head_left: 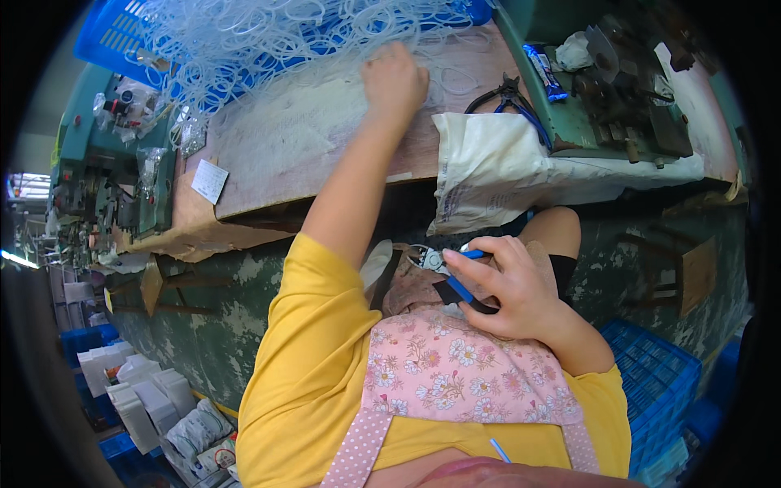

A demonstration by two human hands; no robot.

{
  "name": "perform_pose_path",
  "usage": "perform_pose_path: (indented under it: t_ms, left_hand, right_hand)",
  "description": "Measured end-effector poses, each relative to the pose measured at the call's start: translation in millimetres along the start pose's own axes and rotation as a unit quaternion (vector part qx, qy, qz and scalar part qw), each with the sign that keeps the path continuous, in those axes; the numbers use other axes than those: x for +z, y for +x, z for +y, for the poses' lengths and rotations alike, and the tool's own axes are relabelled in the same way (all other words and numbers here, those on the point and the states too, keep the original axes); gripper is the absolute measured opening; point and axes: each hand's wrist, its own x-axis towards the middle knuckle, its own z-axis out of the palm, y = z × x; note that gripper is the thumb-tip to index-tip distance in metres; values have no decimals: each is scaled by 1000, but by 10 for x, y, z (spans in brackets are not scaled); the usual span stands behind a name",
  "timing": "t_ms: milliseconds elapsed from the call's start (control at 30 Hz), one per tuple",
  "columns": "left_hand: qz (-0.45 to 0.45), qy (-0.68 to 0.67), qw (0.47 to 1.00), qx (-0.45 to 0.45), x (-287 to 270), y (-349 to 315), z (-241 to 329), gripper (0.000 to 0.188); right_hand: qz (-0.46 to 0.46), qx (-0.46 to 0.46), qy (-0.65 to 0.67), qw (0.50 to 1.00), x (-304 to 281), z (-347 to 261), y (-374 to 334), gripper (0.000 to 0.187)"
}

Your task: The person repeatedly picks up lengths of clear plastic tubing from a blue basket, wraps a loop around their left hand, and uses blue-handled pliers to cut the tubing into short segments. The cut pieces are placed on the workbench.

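Observation:
My left hand (394, 79) reaches far forward to the near edge of a heap of clear plastic tubing loops (268, 37). Its fingers curl down among the loops, and the back of the hand hides what they hold, if anything. Close to my lap, my right hand (512, 285) is wrapped round a pair of blue-handled cutting pliers (435, 262), whose jaws point left. One pliers handle passes under the fingers, the other lies by the thumb side. A second pair of pliers (508, 96), with black and blue handles, rests on the workbench (285, 142) to the right.
The heap spills over a blue plastic crate (110, 37). A white sack (488, 163) drapes over the bench's front edge. Green machines (618, 106) stand right and left. A blue-wrapped packet (545, 73) and a paper slip (209, 180) lie about. Blue baskets (651, 374) stand low at right.

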Motion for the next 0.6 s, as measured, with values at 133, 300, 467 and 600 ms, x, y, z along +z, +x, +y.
perform_pose_path:
  t_ms: [133,300,467,600]
  left_hand:
    - [204,-132,970,12,-311,-256,-310,24]
    - [177,-747,634,-96,-912,-804,-259,13]
    - [93,-911,379,-130,-1364,-1294,-23,10]
    - [96,-915,376,-110,-1476,-1390,75,9]
  right_hand:
    - [26,6,15,1000,27,78,27,72]
    - [43,27,12,999,64,72,133,71]
    - [23,2,-30,999,122,-18,227,68]
    - [15,-17,-75,997,121,-82,233,67]
